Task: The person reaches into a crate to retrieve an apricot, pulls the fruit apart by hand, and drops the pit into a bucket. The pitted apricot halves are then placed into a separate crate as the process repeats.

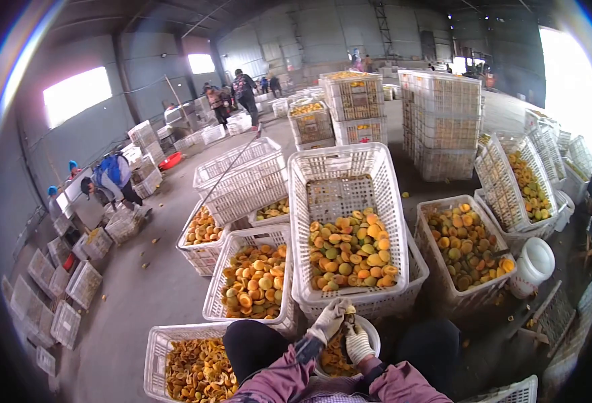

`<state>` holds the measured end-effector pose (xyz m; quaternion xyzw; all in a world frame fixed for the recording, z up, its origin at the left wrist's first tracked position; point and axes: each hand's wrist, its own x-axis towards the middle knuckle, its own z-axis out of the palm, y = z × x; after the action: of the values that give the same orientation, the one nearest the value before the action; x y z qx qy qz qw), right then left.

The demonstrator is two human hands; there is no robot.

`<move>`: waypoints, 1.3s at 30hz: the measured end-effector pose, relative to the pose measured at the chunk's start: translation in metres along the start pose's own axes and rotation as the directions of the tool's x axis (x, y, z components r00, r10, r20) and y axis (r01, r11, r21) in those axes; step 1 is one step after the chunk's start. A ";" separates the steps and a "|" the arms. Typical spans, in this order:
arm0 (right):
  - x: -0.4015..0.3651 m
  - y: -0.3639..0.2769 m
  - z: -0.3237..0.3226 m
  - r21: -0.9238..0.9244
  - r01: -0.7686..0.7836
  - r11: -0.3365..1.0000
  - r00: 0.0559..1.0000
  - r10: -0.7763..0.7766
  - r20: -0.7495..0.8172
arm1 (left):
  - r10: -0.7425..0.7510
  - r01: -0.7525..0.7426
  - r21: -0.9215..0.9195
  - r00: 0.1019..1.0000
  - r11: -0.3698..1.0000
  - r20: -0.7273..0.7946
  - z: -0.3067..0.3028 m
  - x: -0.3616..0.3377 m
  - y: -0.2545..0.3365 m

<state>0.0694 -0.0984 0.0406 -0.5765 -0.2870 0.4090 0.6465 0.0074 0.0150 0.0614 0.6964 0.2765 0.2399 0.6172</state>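
Observation:
Both my hands wear pale gloves and meet over a white bucket (374, 338) between my knees, with orange fruit pieces (336, 359) inside. My left hand (329, 320) is closed around a yellowish fruit (349, 310). Close beside it, my right hand (358, 342) has its fingers curled near that fruit and a small dark item, too small to make out. Just beyond my hands, a tilted white crate (398, 221) holds whole orange and greenish fruits (353, 252).
Crates of fruit stand at left (208, 312), lower left (149, 366) and right (437, 275). A white bucket (534, 262) sits at right. Tall crate stacks (443, 121) rise behind. People (245, 94) work farther back, one person bending (111, 178) at left.

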 end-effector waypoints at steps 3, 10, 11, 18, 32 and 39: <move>0.000 0.026 0.002 -0.241 0.006 0.971 1.000 -0.001 0.022 | -0.039 0.042 0.092 0.999 0.995 -0.029 0.005 -0.021 -0.041; -0.013 -0.023 0.009 -0.433 -0.108 0.895 0.991 0.132 0.027 | -0.015 -0.014 -0.136 0.977 0.991 -0.212 0.008 -0.040 -0.055; -0.009 -0.015 0.009 -0.451 -0.044 0.892 0.997 0.065 0.032 | 0.028 -0.019 0.037 0.972 0.999 -0.235 0.012 -0.044 -0.050; -0.010 0.002 0.006 -0.553 0.063 0.831 0.995 -0.009 0.101 | 0.046 -0.038 0.029 0.941 0.999 -0.335 0.007 -0.036 -0.092; -0.020 -0.011 0.007 -0.344 -0.019 0.939 0.976 0.092 0.199 | 0.132 -0.201 -0.240 0.953 0.950 -0.274 0.005 -0.046 -0.051; -0.021 -0.006 0.009 -0.387 -0.092 0.917 0.988 0.134 0.081 | -0.104 -0.009 -0.639 0.985 0.769 -0.139 0.005 -0.044 -0.052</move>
<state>0.0526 -0.1118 0.0501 -0.6845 -0.3613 0.4119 0.4808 -0.0259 -0.0138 0.0096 0.4165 0.2470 0.3606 0.7972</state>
